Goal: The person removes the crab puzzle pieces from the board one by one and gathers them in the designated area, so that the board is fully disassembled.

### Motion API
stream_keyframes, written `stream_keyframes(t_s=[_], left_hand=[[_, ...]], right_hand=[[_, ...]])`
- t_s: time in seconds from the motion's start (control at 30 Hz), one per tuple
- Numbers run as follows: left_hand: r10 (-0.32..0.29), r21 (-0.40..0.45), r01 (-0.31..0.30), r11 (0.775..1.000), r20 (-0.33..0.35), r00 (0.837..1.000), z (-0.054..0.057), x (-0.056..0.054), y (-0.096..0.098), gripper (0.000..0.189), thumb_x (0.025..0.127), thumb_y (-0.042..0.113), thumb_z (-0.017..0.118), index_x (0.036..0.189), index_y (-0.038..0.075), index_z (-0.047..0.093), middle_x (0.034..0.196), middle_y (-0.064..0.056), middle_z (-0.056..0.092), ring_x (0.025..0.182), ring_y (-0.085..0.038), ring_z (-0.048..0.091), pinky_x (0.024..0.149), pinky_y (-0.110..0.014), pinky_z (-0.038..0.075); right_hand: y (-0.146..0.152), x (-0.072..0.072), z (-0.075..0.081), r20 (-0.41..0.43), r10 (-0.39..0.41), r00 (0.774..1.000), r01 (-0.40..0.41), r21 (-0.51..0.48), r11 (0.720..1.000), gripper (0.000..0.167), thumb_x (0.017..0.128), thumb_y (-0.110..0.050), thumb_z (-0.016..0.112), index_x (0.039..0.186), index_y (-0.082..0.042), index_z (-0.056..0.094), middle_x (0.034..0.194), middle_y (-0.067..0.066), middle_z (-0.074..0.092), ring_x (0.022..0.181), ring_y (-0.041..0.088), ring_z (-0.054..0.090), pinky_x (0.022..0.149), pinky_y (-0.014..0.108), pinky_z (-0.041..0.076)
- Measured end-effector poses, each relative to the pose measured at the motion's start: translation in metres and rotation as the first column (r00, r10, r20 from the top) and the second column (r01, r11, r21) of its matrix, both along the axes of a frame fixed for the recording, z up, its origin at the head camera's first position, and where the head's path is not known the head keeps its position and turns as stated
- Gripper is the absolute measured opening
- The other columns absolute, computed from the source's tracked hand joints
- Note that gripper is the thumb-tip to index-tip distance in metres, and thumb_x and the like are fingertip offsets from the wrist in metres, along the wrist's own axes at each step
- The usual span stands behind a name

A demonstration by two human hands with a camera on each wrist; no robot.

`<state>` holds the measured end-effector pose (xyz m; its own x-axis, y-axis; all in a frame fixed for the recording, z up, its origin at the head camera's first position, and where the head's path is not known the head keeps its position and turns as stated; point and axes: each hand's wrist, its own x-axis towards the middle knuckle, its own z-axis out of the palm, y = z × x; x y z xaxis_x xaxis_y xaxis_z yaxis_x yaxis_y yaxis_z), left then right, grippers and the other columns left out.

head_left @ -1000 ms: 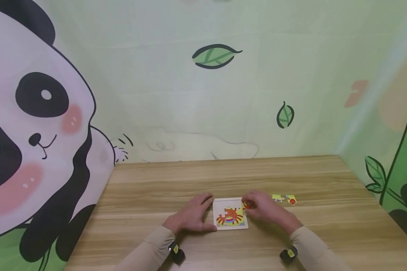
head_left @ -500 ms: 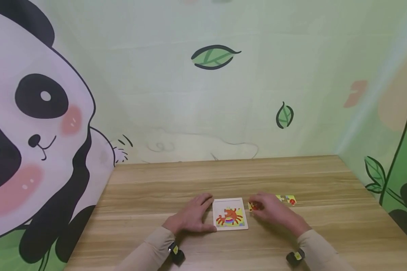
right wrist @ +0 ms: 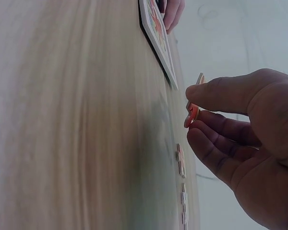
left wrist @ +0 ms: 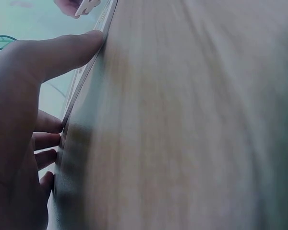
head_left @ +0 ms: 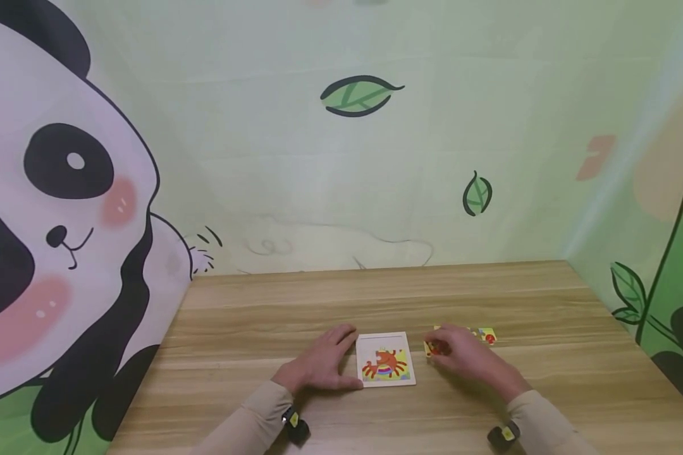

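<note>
A white-framed jigsaw tray (head_left: 369, 342) lies on the table, its lower part filled with pieces showing a red crab (head_left: 388, 365). My left hand (head_left: 321, 361) rests along the tray's left side, thumb at the near corner and fingertips at the far one; the left wrist view shows the thumb (left wrist: 69, 56) against the edge. Right of the tray, my right hand (head_left: 465, 355) pinches a red and yellow jigsaw piece (right wrist: 194, 111) between thumb and fingers, raised over the table. The hand covers part of that piece in the head view.
Loose yellow jigsaw pieces (head_left: 488, 335) lie behind and right of my right hand, partly hidden by it. The right wrist view shows loose pieces (right wrist: 181, 160) in a row on the wood. A printed panda backdrop (head_left: 284, 189) rises at the table's far edge (head_left: 375, 270).
My right hand has drawn away from the tray's right edge, moving right with the jigsaw piece still pinched, and now covers more of the loose pieces. The left hand and tray stay put.
</note>
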<state>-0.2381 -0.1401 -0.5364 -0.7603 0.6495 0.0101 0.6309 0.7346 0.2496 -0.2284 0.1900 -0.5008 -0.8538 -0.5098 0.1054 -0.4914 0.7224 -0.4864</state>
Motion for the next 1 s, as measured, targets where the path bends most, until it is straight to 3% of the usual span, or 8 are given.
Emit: stream_keyframes(t_s=[0.43,0.5,0.57,0.73,1.0], left_hand=[[0.004,0.015,-0.004,1.0,0.003,1.0,-0.003,-0.001,0.0,0.104,0.078,0.071,0.062,0.151,0.003,0.031,0.155,-0.012,0.03,0.143,-0.029,0.029,0.119,-0.045,0.027],[0.002,0.019,-0.002,1.0,0.003,1.0,-0.003,-0.001,0.0,0.105,0.078,0.071,0.062,0.151,0.003,0.031,0.155,-0.012,0.03,0.143,-0.029,0.029,0.119,-0.045,0.027],[-0.002,0.026,0.002,1.0,0.001,1.0,-0.004,-0.001,0.0,0.104,0.078,0.071,0.062,0.151,0.003,0.031,0.155,-0.012,0.03,0.143,-0.029,0.03,0.118,-0.046,0.028],[-0.007,0.035,0.007,0.999,-0.001,1.0,-0.004,-0.001,-0.001,0.104,0.079,0.069,0.063,0.151,0.002,0.031,0.155,-0.013,0.03,0.143,-0.03,0.03,0.118,-0.046,0.028],[-0.007,0.028,0.007,1.0,-0.009,1.0,-0.003,-0.001,0.0,0.103,0.079,0.069,0.063,0.151,0.002,0.031,0.154,-0.013,0.031,0.142,-0.03,0.031,0.118,-0.046,0.029]], right_hand=[[0.009,0.004,-0.002,-0.052,-0.007,0.999,0.01,0.044,0.999,0.03,0.079,-0.012,0.078,0.108,-0.007,0.071,0.083,-0.007,0.059,0.074,0.005,0.052,0.064,0.021,0.047],[0.009,0.005,-0.002,-0.056,-0.012,0.998,0.015,0.052,0.999,0.031,0.079,-0.012,0.078,0.108,-0.007,0.071,0.084,-0.008,0.059,0.075,0.004,0.053,0.069,0.027,0.05],[0.011,0.005,-0.003,-0.051,-0.021,0.998,0.023,0.052,0.998,0.032,0.078,-0.012,0.078,0.109,-0.007,0.071,0.084,-0.009,0.06,0.076,0.004,0.054,0.083,0.042,0.052],[0.014,0.005,-0.004,-0.024,-0.035,0.999,0.036,0.043,0.998,0.033,0.078,-0.012,0.078,0.11,-0.006,0.07,0.087,-0.008,0.063,0.079,0.006,0.057,0.089,0.053,0.049],[0.02,0.008,-0.006,0.004,-0.017,1.0,0.017,-0.008,1.0,0.033,0.078,-0.008,0.078,0.109,-0.002,0.07,0.092,-0.001,0.069,0.079,0.009,0.063,0.076,0.029,0.055]])
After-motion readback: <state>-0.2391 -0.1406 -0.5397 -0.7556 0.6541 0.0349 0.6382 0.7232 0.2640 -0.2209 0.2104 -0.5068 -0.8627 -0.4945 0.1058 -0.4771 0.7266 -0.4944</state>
